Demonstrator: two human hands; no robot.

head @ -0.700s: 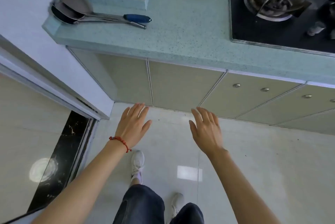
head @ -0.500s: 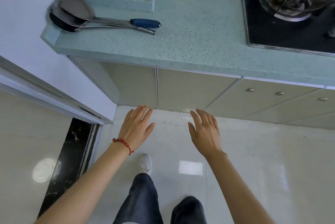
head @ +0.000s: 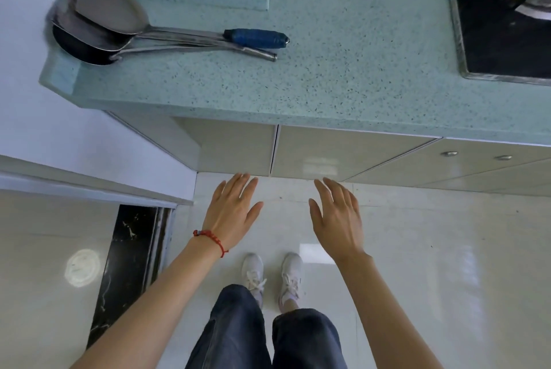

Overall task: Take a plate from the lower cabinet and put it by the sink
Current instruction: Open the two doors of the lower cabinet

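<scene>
Beige lower cabinet doors point(head: 328, 153) run under the pale green countertop point(head: 343, 76), and all of them are closed. My left hand point(head: 231, 210), with a red cord at the wrist, is held out flat over the floor just short of the doors, fingers apart and empty. My right hand point(head: 337, 216) hangs beside it, also spread and empty. No plate and no sink are in view.
Metal spatulas and a ladle point(head: 119, 31), one with a blue handle, lie at the counter's left end. A black gas hob point(head: 504, 19) fills the upper right. A white wall and a door threshold point(head: 131, 264) stand on the left. My feet are on the glossy tiled floor.
The view has closed in on the counter and tilted down; both feet now stand together in front of the cabinets. Both hands stay spread and empty, nearer the doors.
</scene>
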